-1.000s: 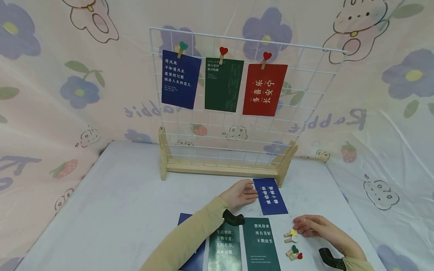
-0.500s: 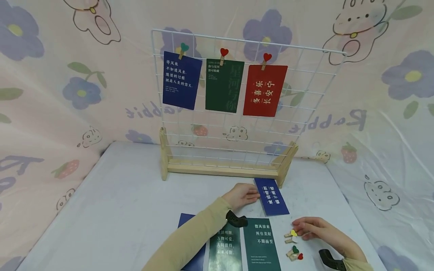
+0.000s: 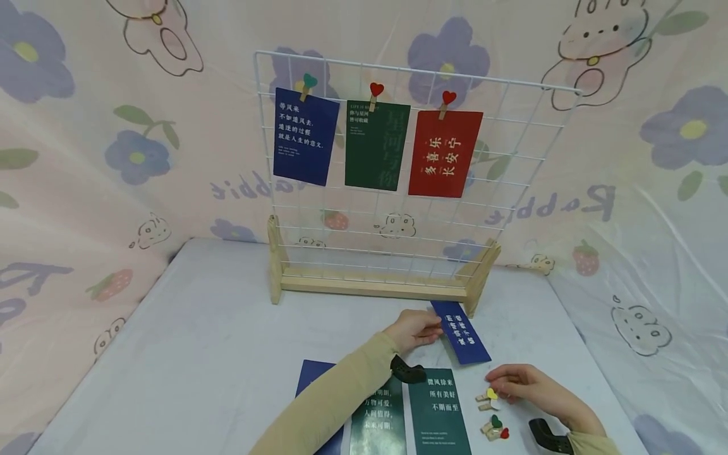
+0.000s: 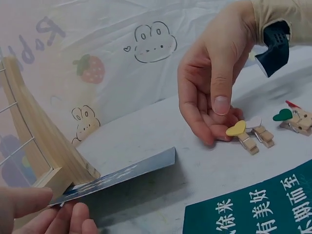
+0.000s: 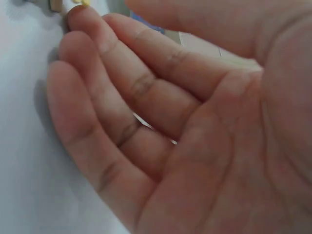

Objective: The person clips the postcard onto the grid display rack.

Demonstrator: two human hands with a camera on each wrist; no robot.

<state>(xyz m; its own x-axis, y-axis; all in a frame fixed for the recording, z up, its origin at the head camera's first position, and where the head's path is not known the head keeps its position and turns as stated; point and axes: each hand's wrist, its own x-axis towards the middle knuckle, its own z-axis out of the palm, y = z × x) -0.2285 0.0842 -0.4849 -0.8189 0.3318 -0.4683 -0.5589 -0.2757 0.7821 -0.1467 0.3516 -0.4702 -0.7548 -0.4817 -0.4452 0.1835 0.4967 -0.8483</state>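
Note:
My left hand [image 3: 418, 330] pinches the left edge of a blue card [image 3: 463, 335] with white Chinese lettering, near the grid rack's right foot. In the left wrist view, thumb and fingers hold that card [image 4: 122, 173] tilted, its far end raised off the table. My right hand [image 3: 526, 385] hovers low at the right, fingers loosely bent and palm visible in the right wrist view. Its fingertips are right at a small wooden clothespin with a yellow heart [image 4: 237, 128]. Beside that lies a clothespin with a white heart [image 4: 263, 134]; clothespins with green [image 3: 496, 421] and red [image 3: 504, 433] hearts lie nearer.
A white wire grid rack [image 3: 398, 243] on a wooden base [image 3: 370, 289] stands at the back. Blue [image 3: 306, 136], green [image 3: 377, 145] and red [image 3: 445, 153] cards hang from it by heart clothespins. Green cards [image 3: 440, 417] and a blue one [image 3: 311, 373] lie in front, partly under my left sleeve.
My left hand has moved slightly right and taken hold of the blue card, which has turned, shifted right and tilted. My right hand has edged left beside the yellow-heart clothespin.

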